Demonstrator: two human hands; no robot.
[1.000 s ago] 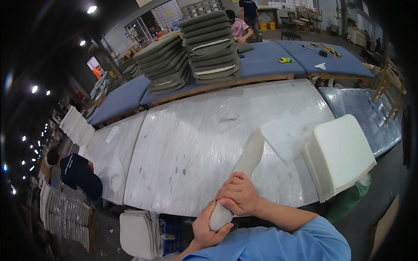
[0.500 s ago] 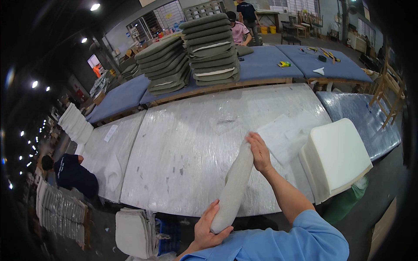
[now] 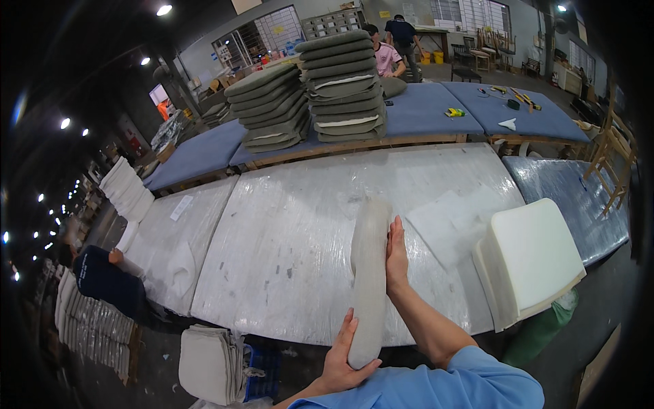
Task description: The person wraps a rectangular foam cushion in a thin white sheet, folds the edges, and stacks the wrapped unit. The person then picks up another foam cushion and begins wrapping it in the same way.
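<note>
A light grey fabric-covered seat cushion (image 3: 370, 286) stands on its edge above the near side of the plastic-wrapped table (image 3: 272, 252), seen narrow side on. My left hand (image 3: 340, 365) is closed around its near end, thumb beneath and fingers along the left side. Flat against its right side lies my right hand (image 3: 396, 255), fingers stretched out and pointing away from me. The cushion's underside is hidden, so I cannot tell whether it touches the table.
White foam pads (image 3: 535, 252) are stacked at the right. Dark grey cushions (image 3: 344, 88) stand in tall piles on the blue tables (image 3: 429, 112) beyond. A worker (image 3: 109, 279) bends at the far left. Light pads (image 3: 211, 365) and a blue crate (image 3: 262, 371) sit below the front edge.
The cushion has swung from leaning right to nearly straight ahead. My right hand has slid from its far end down along its right side. My left hand keeps the near end.
</note>
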